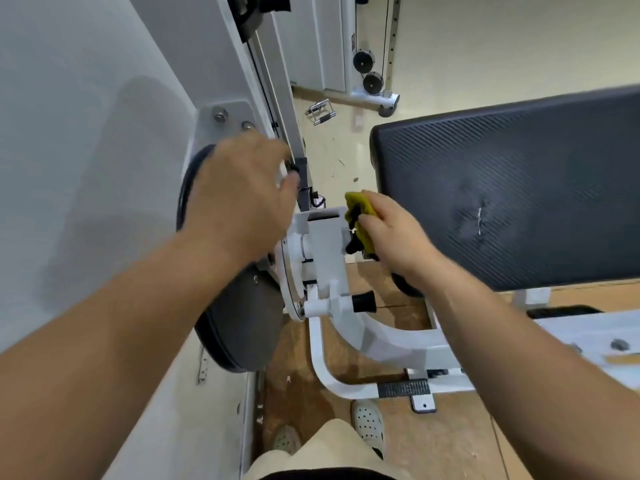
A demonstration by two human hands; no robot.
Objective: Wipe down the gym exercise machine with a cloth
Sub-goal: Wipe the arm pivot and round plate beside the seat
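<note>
Worn wooden floor (391, 317) is seen beneath a white gym machine, with the cloth (360, 206) applied at its pivot bracket (325, 237).
The cloth is bunched in the right hand (391, 237), fingers curled round it, and pressed to the bracket's right edge, just left of the black pad (519, 188), presumably so a narrow fitting can be rubbed. The left hand (242, 192) is held at the upright (277, 98), likely as a brace; its fingers are bent, but through blur no grip can be told.

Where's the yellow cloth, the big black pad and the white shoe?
yellow cloth (356, 202), head view, on its top fold.
black pad (502, 188), head view, middle of its ribbed surface.
white shoe (369, 426), head view, on its holed toe.
</note>
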